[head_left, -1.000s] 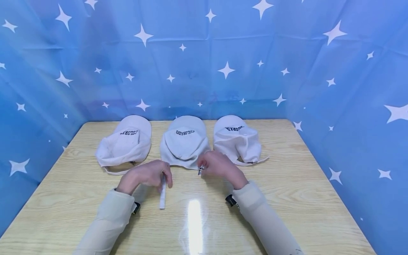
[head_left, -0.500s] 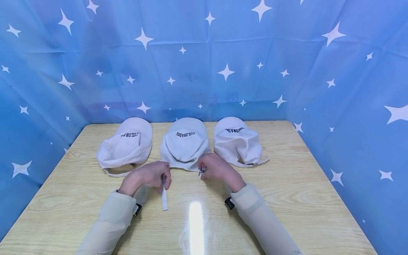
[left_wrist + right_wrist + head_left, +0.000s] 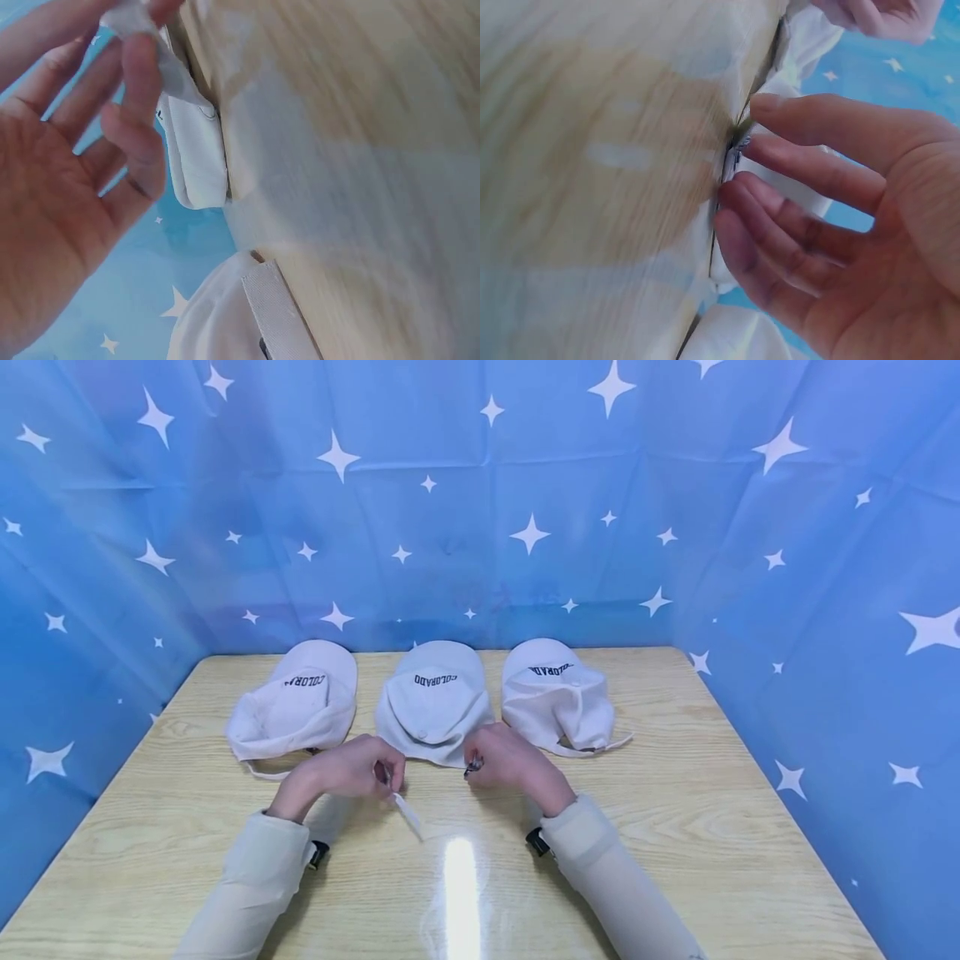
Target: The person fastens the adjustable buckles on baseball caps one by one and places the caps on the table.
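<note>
In the head view, the middle white cap (image 3: 431, 706), lettered COLORADO, lies with its brim toward the back wall. At its near left, my left hand (image 3: 348, 768) pinches the cap's pale strap (image 3: 408, 817), whose loose end slants toward the right. The left wrist view shows the strap (image 3: 178, 79) held at the fingertips, other fingers loosely bent. My right hand (image 3: 513, 764) pinches a small metal buckle (image 3: 473, 766) at the cap's near right edge. From the right wrist, the buckle (image 3: 742, 142) shows beside the thumb and index finger.
A second white cap (image 3: 300, 702) lies to the left, its strap looped near my left wrist. To the right lies a third cap (image 3: 558, 702) with a strap end sticking out. All lie on a wooden table (image 3: 712, 835) before a blue star-patterned curtain (image 3: 480, 510).
The strap's free end has swung from pointing at the near edge to slanting right, toward the buckle. The left hand has turned slightly; the right hand stays at the buckle.
</note>
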A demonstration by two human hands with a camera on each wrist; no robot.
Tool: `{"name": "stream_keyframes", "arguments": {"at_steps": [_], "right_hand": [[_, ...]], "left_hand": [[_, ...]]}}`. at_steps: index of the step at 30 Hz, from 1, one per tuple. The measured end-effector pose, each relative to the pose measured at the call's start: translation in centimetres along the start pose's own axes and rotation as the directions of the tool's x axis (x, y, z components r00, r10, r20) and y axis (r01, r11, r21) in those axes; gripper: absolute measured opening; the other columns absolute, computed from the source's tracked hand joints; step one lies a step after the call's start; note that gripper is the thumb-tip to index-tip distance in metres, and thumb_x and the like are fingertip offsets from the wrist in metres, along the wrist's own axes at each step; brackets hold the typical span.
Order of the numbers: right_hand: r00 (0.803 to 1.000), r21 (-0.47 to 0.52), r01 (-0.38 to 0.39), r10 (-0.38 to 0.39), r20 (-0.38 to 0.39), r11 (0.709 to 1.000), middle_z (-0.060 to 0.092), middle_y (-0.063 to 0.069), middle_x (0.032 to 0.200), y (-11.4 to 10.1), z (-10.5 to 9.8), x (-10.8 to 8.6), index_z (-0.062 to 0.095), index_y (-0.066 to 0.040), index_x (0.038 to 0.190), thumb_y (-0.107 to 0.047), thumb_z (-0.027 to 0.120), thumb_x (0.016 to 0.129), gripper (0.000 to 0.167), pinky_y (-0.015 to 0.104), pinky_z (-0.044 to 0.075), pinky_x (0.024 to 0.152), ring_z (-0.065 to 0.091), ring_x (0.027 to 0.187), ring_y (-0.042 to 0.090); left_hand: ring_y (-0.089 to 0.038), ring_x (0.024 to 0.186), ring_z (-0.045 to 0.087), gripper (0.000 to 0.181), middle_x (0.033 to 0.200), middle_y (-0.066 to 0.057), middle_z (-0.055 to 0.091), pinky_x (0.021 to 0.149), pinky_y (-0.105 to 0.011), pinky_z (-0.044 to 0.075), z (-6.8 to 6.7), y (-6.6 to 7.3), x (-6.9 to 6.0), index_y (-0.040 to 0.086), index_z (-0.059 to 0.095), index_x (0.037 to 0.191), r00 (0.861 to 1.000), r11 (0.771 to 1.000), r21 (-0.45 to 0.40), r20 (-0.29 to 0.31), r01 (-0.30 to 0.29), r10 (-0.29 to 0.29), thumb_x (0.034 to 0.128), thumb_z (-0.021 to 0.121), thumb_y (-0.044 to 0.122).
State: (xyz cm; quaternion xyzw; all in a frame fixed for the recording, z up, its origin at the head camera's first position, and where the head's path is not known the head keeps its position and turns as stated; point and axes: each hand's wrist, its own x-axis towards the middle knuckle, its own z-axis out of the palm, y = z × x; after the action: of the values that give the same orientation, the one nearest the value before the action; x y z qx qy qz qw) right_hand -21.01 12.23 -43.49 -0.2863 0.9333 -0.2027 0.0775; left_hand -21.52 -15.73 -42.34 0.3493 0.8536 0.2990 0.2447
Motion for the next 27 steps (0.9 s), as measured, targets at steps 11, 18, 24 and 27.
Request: {"name": "stream_keyframes", "arguments": {"at_steps": [11, 18, 24, 27], "right_hand": [[0.999, 0.01, 0.012, -0.011, -0.048, 1.0, 0.049, -0.009, 0.06, -0.01, 0.33, 0.29, 0.067, -0.014, 0.067, 0.0, 0.07, 0.084, 0.022, 0.024, 0.04, 0.059, 0.044, 0.06, 0.007], [0.996, -0.016, 0.057, -0.058, -0.074, 0.998, 0.074, -0.002, 0.082, 0.37, 0.71, 0.43, 0.08, -0.013, 0.091, 0.004, 0.071, 0.083, 0.021, 0.03, 0.051, 0.074, 0.062, 0.076, 0.013], [0.998, 0.052, 0.044, -0.042, -0.04, 0.998, 0.077, 0.0, 0.087, 0.63, 0.56, 0.43, 0.08, -0.013, 0.09, 0.007, 0.068, 0.083, 0.024, 0.03, 0.055, 0.078, 0.067, 0.082, 0.013], [0.999, 0.069, 0.036, -0.034, -0.028, 0.997, 0.077, 0.001, 0.088, 0.68, 0.33, 0.39, 0.08, -0.011, 0.092, 0.01, 0.067, 0.081, 0.028, 0.03, 0.056, 0.079, 0.069, 0.084, 0.013]], "left_hand": [[-0.025, 0.068, 0.069, 0.018, 0.083, -0.012, 0.075, 0.062, -0.025, 0.053, -0.19, 0.64, 0.2, 0.008, 0.072, 0.114, 0.998, 0.994, -0.108, -0.068, -0.02, 0.013, 0.0963, 0.068, 0.005], [-0.028, 0.062, 0.071, 0.015, 0.083, -0.014, 0.073, 0.065, -0.032, 0.057, -0.26, 0.73, 0.4, 0.007, 0.077, 0.099, 0.98, 0.992, -0.111, -0.195, -0.057, 0.034, 0.1006, 0.068, 0.019], [-0.022, 0.062, 0.071, 0.017, 0.09, -0.011, 0.076, 0.076, -0.03, 0.057, -0.24, 0.76, 0.67, 0.004, 0.074, 0.1, 0.956, 0.992, -0.116, -0.294, -0.052, 0.016, 0.1033, 0.063, 0.016], [-0.023, 0.061, 0.07, 0.017, 0.088, -0.014, 0.076, 0.07, -0.036, 0.059, -0.18, 0.8, 0.76, 0.003, 0.073, 0.101, 0.943, 0.988, -0.144, -0.334, -0.049, -0.002, 0.1039, 0.062, 0.016]]}}
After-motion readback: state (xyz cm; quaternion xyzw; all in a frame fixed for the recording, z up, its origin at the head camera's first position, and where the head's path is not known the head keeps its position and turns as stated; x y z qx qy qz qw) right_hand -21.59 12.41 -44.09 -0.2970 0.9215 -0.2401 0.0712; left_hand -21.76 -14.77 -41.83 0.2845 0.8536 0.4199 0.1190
